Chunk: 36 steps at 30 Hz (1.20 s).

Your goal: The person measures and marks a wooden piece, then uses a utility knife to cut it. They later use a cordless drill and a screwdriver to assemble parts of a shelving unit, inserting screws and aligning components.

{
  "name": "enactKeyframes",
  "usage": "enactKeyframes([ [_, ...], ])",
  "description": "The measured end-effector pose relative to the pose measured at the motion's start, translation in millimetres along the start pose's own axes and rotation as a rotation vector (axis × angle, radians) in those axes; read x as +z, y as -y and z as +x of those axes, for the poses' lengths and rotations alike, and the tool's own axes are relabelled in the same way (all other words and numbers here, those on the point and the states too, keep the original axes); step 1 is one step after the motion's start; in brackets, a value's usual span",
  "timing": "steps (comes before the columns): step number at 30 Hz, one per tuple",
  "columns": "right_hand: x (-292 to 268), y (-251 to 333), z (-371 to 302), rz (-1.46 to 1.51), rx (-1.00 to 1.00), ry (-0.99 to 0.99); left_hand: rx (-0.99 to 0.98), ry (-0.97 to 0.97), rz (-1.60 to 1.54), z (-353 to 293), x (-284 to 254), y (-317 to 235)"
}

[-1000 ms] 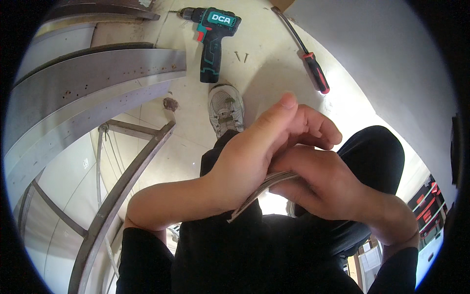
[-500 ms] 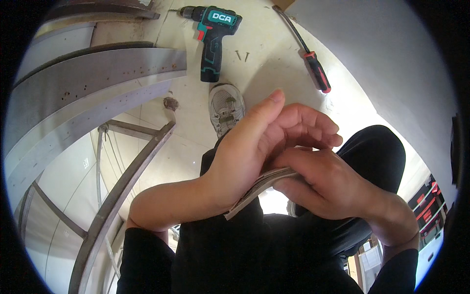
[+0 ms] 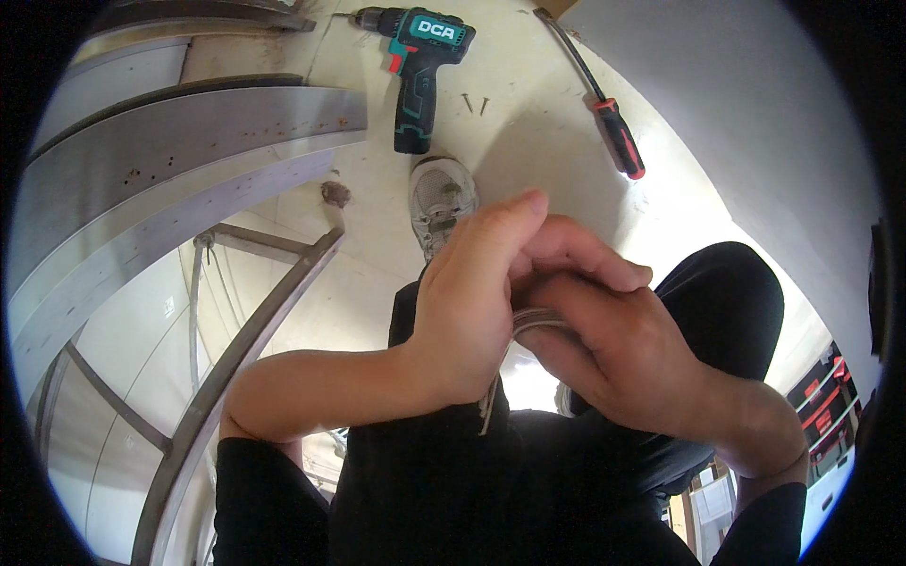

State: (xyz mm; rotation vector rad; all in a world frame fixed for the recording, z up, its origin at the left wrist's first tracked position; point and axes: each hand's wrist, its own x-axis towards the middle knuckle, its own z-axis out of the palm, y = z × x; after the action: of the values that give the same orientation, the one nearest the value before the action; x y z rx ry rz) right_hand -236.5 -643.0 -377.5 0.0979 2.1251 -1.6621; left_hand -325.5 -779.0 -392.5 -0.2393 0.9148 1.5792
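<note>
A thin grey-brown strip in folded layers (image 3: pixel 545 319) is bent into a curve between my two hands; its material is hard to make out. My right hand (image 3: pixel 623 349) pinches one end between thumb and fingers. Cupped around it, my left hand (image 3: pixel 472 307) has its thumb raised and its fingers curled over the right fingertips, the strip pressed against its palm. The strip's loose end (image 3: pixel 487 407) hangs below the left palm, with its middle partly hidden by the hands. Both hands are above my lap.
On the pale floor ahead lie a green-and-black cordless drill (image 3: pixel 423 75), two screws (image 3: pixel 475 104) and a red-and-black screwdriver (image 3: pixel 613 132). Metal framing (image 3: pixel 208 123) and a bar (image 3: pixel 241 354) stand left, close to my left forearm. A large grey panel (image 3: pixel 727 104) flanks the right.
The strip has been bent more tightly, its lower end now pointing down. My left fingers have curled further over my right hand, and my left elbow has shifted slightly left.
</note>
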Motion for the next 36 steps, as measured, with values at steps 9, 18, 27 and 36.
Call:
enactKeyframes([
  [9, -1.2, 14.8, -7.7, -0.281, 0.070, -0.011, 0.172, -0.013, 0.051, -0.8, 2.2, 13.2],
  [18, -0.6, 8.9, -10.5, -0.348, 0.035, -0.255, 0.402, -0.182, -0.100, 31.3, 27.2, 15.6],
  [27, -14.5, -7.8, -4.4, -0.447, 0.032, -0.232, 0.360, -0.120, 0.105, 56.8, 15.3, 13.0],
  [36, -33.3, 1.6, 0.9, -0.433, 0.025, -0.294, 0.254, 0.002, 0.742, 11.6, -18.9, -24.6],
])
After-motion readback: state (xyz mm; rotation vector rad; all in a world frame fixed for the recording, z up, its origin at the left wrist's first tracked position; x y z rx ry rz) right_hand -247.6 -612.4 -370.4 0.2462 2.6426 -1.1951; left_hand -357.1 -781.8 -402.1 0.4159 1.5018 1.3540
